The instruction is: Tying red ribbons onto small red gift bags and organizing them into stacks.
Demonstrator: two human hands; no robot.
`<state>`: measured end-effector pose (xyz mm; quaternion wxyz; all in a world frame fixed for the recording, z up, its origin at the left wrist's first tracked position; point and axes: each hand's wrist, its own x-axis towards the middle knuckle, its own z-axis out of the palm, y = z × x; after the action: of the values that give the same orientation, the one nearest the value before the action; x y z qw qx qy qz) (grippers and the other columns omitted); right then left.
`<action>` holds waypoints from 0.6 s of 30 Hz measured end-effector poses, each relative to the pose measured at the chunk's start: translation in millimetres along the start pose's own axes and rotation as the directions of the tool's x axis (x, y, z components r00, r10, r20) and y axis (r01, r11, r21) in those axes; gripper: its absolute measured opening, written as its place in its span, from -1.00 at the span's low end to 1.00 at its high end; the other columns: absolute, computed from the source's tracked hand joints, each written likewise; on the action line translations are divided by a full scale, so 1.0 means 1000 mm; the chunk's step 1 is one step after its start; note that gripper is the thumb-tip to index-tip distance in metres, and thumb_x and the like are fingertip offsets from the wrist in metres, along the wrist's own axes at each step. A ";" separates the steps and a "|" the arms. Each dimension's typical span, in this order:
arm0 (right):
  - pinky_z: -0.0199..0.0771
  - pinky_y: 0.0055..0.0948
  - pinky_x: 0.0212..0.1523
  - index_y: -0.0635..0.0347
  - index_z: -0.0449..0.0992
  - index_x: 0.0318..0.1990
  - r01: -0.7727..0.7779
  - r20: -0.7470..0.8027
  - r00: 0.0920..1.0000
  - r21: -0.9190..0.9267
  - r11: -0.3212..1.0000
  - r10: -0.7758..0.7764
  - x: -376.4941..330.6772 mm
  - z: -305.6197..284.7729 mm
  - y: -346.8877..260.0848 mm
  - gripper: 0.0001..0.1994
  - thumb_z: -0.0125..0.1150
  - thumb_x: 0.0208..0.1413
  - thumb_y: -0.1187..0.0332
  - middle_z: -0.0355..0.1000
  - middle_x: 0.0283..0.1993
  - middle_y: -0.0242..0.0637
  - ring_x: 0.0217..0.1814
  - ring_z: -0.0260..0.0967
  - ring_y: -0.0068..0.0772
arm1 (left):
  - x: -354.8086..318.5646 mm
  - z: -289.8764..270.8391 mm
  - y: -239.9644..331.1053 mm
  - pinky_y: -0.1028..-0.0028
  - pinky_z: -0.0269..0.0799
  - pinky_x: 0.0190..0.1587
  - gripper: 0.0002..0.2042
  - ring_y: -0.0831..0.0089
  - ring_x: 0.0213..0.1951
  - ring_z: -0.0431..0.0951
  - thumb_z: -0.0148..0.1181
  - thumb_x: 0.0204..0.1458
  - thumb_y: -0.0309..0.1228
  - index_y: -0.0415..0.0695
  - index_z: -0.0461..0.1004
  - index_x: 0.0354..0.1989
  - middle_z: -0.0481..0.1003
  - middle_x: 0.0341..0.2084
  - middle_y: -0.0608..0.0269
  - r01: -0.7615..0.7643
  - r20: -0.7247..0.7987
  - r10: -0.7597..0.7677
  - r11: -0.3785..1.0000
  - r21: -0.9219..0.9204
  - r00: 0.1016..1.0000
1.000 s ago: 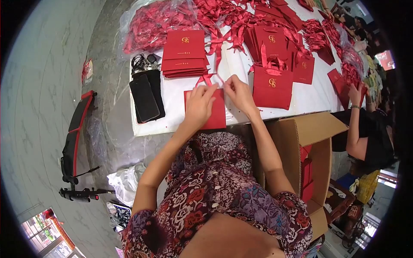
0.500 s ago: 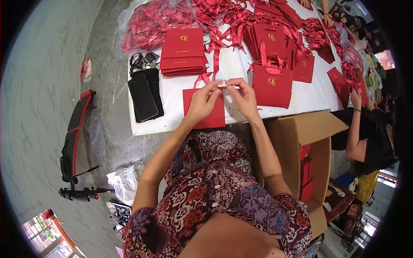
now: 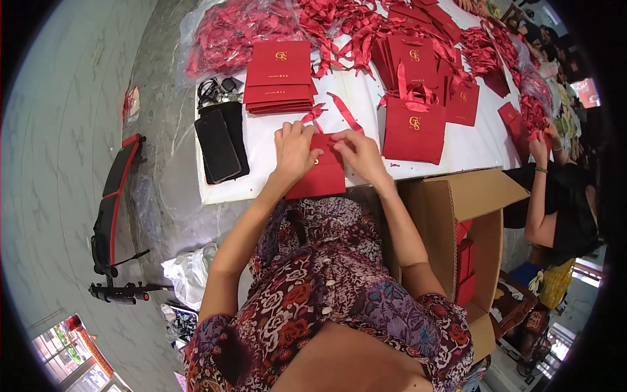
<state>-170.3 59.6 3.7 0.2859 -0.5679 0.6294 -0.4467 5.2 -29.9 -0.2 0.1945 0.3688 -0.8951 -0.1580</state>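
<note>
A flat red paper bag (image 3: 324, 178) with a gold mark lies before me at the table's front edge. My left hand (image 3: 295, 151) rests on its left side, fingers stretched past the top edge and thumb on its face. At the upper right corner of the bag, my right hand (image 3: 360, 157) bends its index finger and thumb close together; whatever is between them is too small to make out. One red ribbon (image 3: 343, 111) slants down to my right hand, and a shorter red ribbon (image 3: 314, 114) sticks up beside my left fingers.
Stacked red bags (image 3: 279, 72) stand behind my left hand, more red bags (image 3: 415, 134) to the right. A black phone (image 3: 218, 147) lies on the left. Loose ribbons (image 3: 241, 32) fill a plastic bag at the back. An open cardboard box (image 3: 428, 215) stands right; a person (image 3: 548, 202) works beyond.
My hands have moved apart and down onto the bag, from a small white piece held at its top edge. The bag's gold mark now shows. One ribbon now lies slanting to the right.
</note>
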 end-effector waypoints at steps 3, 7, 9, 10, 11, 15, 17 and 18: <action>0.52 -0.31 -0.27 0.32 0.52 -0.26 -0.088 -0.057 0.995 -0.064 0.994 0.085 0.003 0.011 0.000 -0.86 0.28 0.10 0.43 0.55 -0.37 -0.10 -0.33 0.55 -0.18 | 0.001 -0.001 0.003 0.20 0.19 -0.05 -0.61 0.15 -0.11 0.40 0.46 -0.20 -0.35 -0.10 0.49 -0.16 0.49 -0.26 0.16 0.005 -0.003 -0.005 0.999 -0.054 1.000; 0.51 -0.33 -0.31 0.31 0.53 -0.31 -0.111 -0.047 0.993 -0.116 0.987 0.106 0.005 0.012 -0.006 -0.85 0.31 0.05 0.40 0.54 -0.44 -0.14 -0.37 0.54 -0.22 | 0.000 0.000 0.003 0.21 0.19 -0.06 -0.69 0.15 -0.20 0.47 0.40 -0.18 -0.46 -0.12 0.46 -0.23 0.54 -0.39 0.12 0.015 -0.016 -0.019 0.977 -0.211 1.000; 0.51 -0.33 -0.33 0.31 0.53 -0.32 -0.114 -0.032 0.993 -0.141 0.983 0.110 0.006 0.011 -0.008 -0.84 0.31 0.03 0.39 0.53 -0.46 -0.16 -0.39 0.54 -0.23 | 0.000 0.000 0.005 0.22 0.19 -0.05 -0.70 0.17 -0.19 0.49 0.39 -0.15 -0.45 -0.11 0.47 -0.21 0.56 -0.36 0.16 0.019 -0.009 -0.021 0.980 -0.198 1.000; 0.52 -0.38 -0.34 0.31 0.54 -0.32 -0.153 -0.032 0.988 -0.135 0.979 0.151 0.007 0.010 -0.008 -0.84 0.32 0.03 0.39 0.55 -0.45 -0.17 -0.40 0.55 -0.31 | -0.001 0.000 0.006 0.23 0.18 -0.04 -0.70 0.18 -0.19 0.50 0.38 -0.13 -0.45 -0.11 0.48 -0.19 0.58 -0.32 0.20 0.021 -0.001 -0.022 0.982 -0.186 1.000; 0.53 -0.43 -0.34 0.32 0.55 -0.32 -0.193 -0.031 0.981 -0.130 0.973 0.190 0.008 0.010 -0.008 -0.84 0.32 0.04 0.39 0.56 -0.45 -0.19 -0.41 0.56 -0.38 | -0.002 0.000 0.010 0.23 0.18 -0.04 -0.70 0.18 -0.19 0.50 0.38 -0.13 -0.45 -0.11 0.48 -0.19 0.58 -0.32 0.20 0.020 0.000 -0.020 0.982 -0.187 1.000; 0.53 -0.42 -0.35 0.30 0.55 -0.31 -0.215 -0.036 0.977 -0.133 0.968 0.212 0.008 0.016 -0.008 -0.86 0.31 0.06 0.40 0.56 -0.46 -0.20 -0.41 0.56 -0.39 | -0.005 0.001 0.018 0.24 0.19 -0.04 -0.77 0.18 -0.21 0.52 0.33 -0.12 -0.50 -0.12 0.50 -0.25 0.57 -0.34 0.20 -0.076 -0.085 0.068 0.993 -0.095 0.994; 0.50 -0.33 -0.38 0.28 0.52 -0.37 -0.101 -0.106 0.991 -0.141 0.985 0.087 0.005 0.021 -0.010 -0.83 0.37 -0.01 0.38 0.52 -0.48 -0.16 -0.45 0.53 -0.22 | -0.005 0.000 0.015 0.24 0.19 -0.04 -0.78 0.17 -0.22 0.52 0.32 -0.12 -0.52 -0.12 0.50 -0.26 0.57 -0.35 0.20 -0.080 -0.095 0.068 0.989 -0.126 0.993; 0.50 -0.33 -0.38 0.28 0.52 -0.37 -0.101 -0.105 0.991 -0.141 0.985 0.086 0.005 0.022 -0.010 -0.83 0.37 -0.01 0.38 0.52 -0.48 -0.16 -0.45 0.53 -0.22 | -0.003 -0.002 0.011 0.24 0.19 -0.04 -0.78 0.18 -0.23 0.51 0.31 -0.12 -0.52 -0.11 0.50 -0.25 0.57 -0.36 0.20 -0.065 -0.074 0.053 0.983 -0.170 0.996</action>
<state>-148.1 50.2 3.6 0.2327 -0.5343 0.6998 -0.4130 1.3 -20.5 5.4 0.2611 0.3293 -0.8813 -0.2159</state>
